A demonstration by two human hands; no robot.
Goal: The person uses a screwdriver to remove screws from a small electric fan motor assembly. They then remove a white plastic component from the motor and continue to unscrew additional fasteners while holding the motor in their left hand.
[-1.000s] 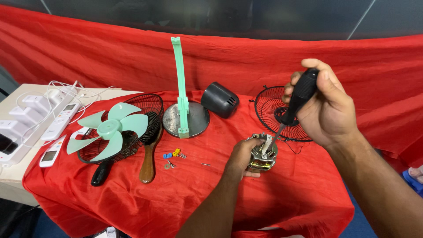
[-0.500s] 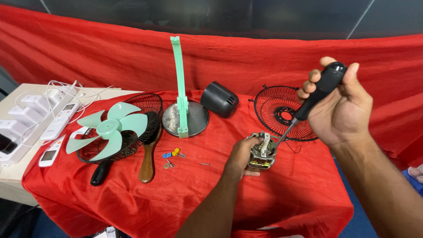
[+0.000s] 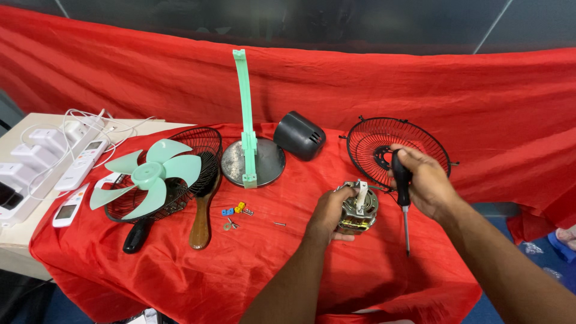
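My left hand (image 3: 327,215) grips a metal fan motor (image 3: 358,209) that rests on the red cloth. My right hand (image 3: 427,182) holds a black-handled screwdriver (image 3: 402,193) just right of the motor, its shaft pointing down toward the cloth and clear of the motor. A black wire fan guard (image 3: 384,146) lies right behind that hand.
A green fan blade (image 3: 147,176) sits on another black guard (image 3: 191,157) at the left. A wooden brush (image 3: 201,213), small screws and coloured clips (image 3: 236,211), a round base with a green stand (image 3: 247,129) and a black motor cover (image 3: 299,135) lie nearby. Remotes and chargers (image 3: 73,174) occupy a side table.
My right hand has come down from a raised position and turned the screwdriver tip downward, away from the motor. My left hand stays on the motor.
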